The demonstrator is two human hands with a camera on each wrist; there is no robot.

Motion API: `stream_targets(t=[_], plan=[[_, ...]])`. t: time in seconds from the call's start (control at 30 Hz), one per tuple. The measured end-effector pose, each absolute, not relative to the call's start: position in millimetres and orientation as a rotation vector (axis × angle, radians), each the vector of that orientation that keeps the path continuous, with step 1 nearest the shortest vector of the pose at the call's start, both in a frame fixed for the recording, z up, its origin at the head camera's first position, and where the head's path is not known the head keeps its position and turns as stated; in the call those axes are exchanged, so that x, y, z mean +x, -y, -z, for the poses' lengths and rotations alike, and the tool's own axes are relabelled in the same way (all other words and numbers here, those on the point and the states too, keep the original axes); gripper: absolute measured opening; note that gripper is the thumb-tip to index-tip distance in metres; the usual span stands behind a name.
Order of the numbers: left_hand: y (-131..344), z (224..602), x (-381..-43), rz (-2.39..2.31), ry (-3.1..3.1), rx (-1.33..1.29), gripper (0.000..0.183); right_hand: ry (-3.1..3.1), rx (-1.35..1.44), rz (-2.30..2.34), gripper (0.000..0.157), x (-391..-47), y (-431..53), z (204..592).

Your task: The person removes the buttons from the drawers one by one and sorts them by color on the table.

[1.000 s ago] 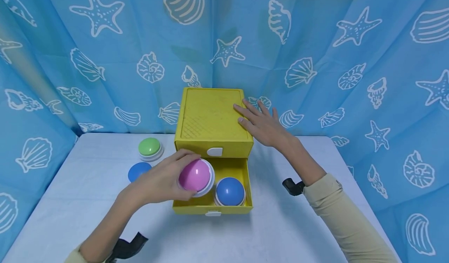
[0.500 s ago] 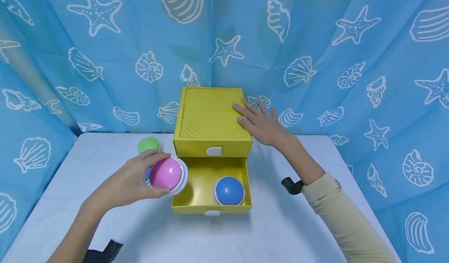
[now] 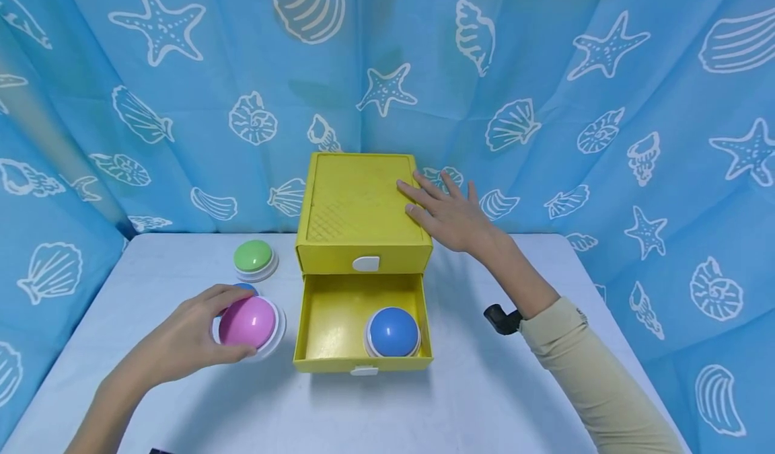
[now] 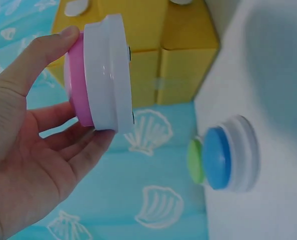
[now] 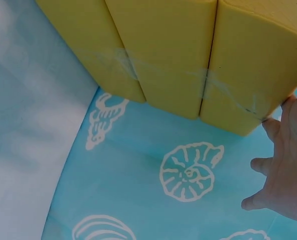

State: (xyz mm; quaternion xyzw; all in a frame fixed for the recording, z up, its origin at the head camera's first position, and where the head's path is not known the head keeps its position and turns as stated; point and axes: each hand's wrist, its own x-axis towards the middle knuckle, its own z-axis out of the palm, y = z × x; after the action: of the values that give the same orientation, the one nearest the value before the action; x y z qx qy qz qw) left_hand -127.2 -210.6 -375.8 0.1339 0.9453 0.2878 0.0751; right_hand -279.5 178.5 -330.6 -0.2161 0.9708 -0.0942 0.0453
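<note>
My left hand [image 3: 181,339] grips a pink domed push button with a white base [image 3: 247,323], held above the table left of the open drawer. In the left wrist view, thumb and fingers pinch its rim, and the pink button [image 4: 103,75] is clear of the table. Fingers spread, my right hand [image 3: 451,215] rests against the top right edge of the yellow drawer box [image 3: 363,202]. The box's lower drawer [image 3: 329,319] is pulled out, and a blue push button [image 3: 393,333] sits inside at its right.
A green push button [image 3: 253,257] stands on the white table [image 3: 484,400] left of the box. Nearer lies another blue push button [image 4: 218,157], mostly hidden behind my left hand in the head view. A blue shell-patterned curtain [image 3: 387,50] hangs behind.
My left hand has carried the pink button out from above the drawer, leftward, to over the table by the other buttons. My right hand stays on the box.
</note>
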Motion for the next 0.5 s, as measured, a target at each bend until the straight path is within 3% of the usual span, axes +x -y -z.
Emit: stream_targets(t=[0.5], plan=[[242, 420, -122, -0.861, -2.735, 0.316, 0.088, -2.965, -0.660, 0.238, 0.060, -279, -178, 329]])
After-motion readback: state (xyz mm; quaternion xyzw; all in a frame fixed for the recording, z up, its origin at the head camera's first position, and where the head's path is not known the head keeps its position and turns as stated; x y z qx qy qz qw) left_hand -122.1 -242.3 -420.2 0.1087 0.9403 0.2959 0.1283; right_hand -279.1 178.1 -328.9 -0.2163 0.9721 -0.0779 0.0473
